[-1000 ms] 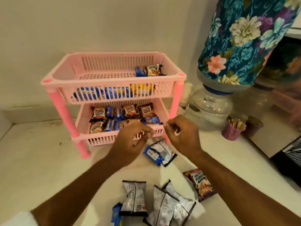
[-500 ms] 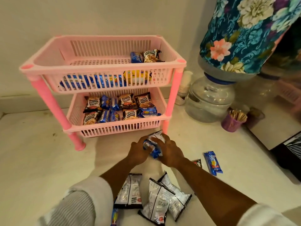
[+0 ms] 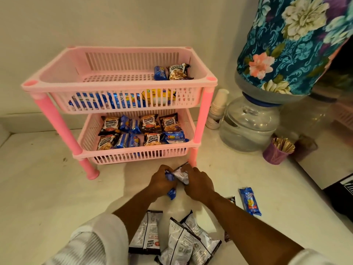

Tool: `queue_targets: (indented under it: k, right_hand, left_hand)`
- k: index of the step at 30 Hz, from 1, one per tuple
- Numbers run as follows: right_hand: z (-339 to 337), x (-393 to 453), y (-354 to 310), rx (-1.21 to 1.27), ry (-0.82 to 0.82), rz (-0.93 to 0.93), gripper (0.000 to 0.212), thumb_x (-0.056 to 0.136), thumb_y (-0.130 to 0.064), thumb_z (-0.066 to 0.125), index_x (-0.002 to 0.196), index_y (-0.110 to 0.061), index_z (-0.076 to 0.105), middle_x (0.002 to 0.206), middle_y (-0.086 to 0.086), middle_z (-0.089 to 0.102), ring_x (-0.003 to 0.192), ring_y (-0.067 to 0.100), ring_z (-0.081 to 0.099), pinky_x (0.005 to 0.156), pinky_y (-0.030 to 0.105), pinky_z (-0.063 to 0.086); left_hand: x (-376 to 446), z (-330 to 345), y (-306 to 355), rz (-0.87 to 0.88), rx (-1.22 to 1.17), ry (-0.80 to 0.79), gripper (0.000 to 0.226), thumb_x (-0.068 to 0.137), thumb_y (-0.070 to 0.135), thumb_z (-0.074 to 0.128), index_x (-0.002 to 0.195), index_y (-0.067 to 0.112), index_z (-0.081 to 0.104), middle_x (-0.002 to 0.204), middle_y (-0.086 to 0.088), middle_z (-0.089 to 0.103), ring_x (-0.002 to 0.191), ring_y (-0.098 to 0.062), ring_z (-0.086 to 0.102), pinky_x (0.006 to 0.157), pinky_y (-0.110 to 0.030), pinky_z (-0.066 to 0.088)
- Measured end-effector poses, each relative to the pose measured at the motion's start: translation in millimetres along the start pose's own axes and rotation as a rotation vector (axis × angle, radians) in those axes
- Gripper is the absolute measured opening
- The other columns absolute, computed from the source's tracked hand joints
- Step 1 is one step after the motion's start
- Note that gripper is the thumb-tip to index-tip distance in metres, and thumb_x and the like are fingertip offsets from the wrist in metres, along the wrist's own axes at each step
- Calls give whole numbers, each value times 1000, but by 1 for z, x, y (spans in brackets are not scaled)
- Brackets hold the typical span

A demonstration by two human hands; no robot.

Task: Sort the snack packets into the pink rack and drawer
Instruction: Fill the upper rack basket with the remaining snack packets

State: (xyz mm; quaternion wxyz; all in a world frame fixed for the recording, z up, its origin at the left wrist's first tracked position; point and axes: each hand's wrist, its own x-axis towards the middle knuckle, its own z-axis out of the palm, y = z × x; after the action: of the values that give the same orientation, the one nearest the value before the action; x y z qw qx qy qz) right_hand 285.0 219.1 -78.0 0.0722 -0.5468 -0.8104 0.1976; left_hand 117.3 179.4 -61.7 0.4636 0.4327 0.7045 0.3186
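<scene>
Two hands meet just in front of the two-tier pink slatted plastic rack [image 3: 118, 87]: the left hand [image 3: 161, 183] curls round a blue foil biscuit packet [image 3: 171, 194], the right hand [image 3: 198, 185] pinches a silver-backed peanut packet [image 3: 180, 174]. At six o'clock from them three more silver-backed packets [image 3: 179, 240] lie on the white counter [image 3: 38, 197]; at four o'clock, a blue wrapped bar [image 3: 250, 201].
</scene>
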Motion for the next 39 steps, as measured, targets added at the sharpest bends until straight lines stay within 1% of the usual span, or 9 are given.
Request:
queue_targets:
  k: [3,5,10,16,20,25,32,35,39]
  right_hand:
    - [-10,2,-3,204,-51,47,64,79,-32,70,131,-38,35,123,1,65,102,28,66,80,33,53]
    - [-14,-2,-7,391,-66,75,66,80,-28,74,133,-34,36,122,3,66,95,25,69,73,31,55]
    - [-29,-26,-23,1152,-199,236,53,80,-9,69,118,-43,56,115,14,64,79,23,68,68,39,58]
    - [-53,-51,-44,1818,-368,158,57,76,-11,72,130,-25,59,115,17,67,86,29,67,81,49,56]
    - [-74,-61,-80,1772,-291,75,71,73,-8,84,136,-20,52,122,19,67,91,32,68,79,48,59]
    - [-107,-65,-118,1647,-142,33,71,73,8,79,134,-16,51,117,21,69,90,37,72,76,51,59]
    - [-169,-73,-165,1516,-155,-141,75,72,-25,85,138,-20,49,112,13,70,81,27,70,57,36,60]
    - [-194,-71,-183,1385,-157,-209,81,71,-15,85,139,-22,42,122,13,68,93,30,71,54,32,57]
    - [-232,-65,-203,1236,-264,-344,58,71,-1,82,123,-18,62,111,17,71,96,33,71,59,29,61]
  left_hand:
    - [-9,-11,3,-7,-128,-16,39,81,0,66,110,21,52,100,-14,64,82,-26,66,74,-40,59]
    - [-16,-21,8,10,-176,-18,39,83,-4,59,109,25,55,99,-9,64,74,-18,64,60,-31,57]
    - [-37,-46,29,-41,-308,-29,46,90,-1,44,119,34,54,98,-5,60,72,-18,61,53,-26,52]
    - [-68,-69,46,-154,-790,-152,34,92,6,41,122,13,56,108,-16,65,88,-33,68,74,-38,54]
    - [-86,-76,63,-94,-778,-200,31,94,15,58,124,13,57,116,-18,69,92,-28,69,77,-40,56]
    - [-111,-100,89,197,-560,-147,26,96,12,58,115,29,63,119,-11,69,102,-28,70,88,-46,55]
    - [-138,-142,135,522,-350,-156,46,89,29,68,132,34,54,133,12,59,122,-9,57,100,-29,51]
    - [-145,-162,160,520,-309,-171,59,82,33,73,136,39,50,130,13,60,116,-6,61,94,-27,54]
    - [-155,-188,191,418,-376,-247,60,62,41,82,118,36,60,110,2,74,95,-16,73,71,-33,60]
